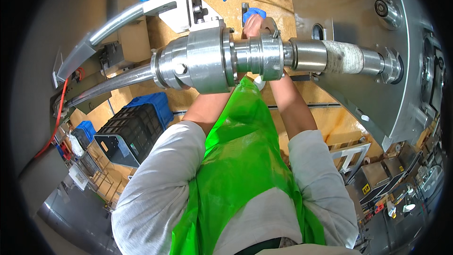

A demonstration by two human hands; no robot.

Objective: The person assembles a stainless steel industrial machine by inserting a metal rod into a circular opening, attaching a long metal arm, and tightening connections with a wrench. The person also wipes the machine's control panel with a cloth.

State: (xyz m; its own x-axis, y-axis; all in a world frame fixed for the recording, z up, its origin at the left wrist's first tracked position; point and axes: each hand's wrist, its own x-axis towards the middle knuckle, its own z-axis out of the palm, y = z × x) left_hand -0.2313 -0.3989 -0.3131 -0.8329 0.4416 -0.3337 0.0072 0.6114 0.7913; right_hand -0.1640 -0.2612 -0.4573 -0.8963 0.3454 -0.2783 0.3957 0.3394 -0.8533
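Observation:
A stainless steel pipe assembly (207, 59) with clamps crosses in front of me and hides much of my hands. Beyond it, fingers show, which by the line of the forearm belong to my right hand (253, 26). They are curled against a small blue object (255, 14), whose kind I cannot make out. A metal clamp (271, 56) on the pipe is close beside these fingers. My left forearm (214, 108) reaches up under the thick pipe section, and the left hand is hidden behind it. A small white rounded part (259, 83) shows below the pipe, between my forearms.
At left, a metal bracket (165, 7) with a blue hose stands over a long steel tube (113, 82). Black and blue crates (134, 125) are on the floor. A large steel machine housing (363, 99) stands at right. My green apron (245, 151) hangs below the pipe.

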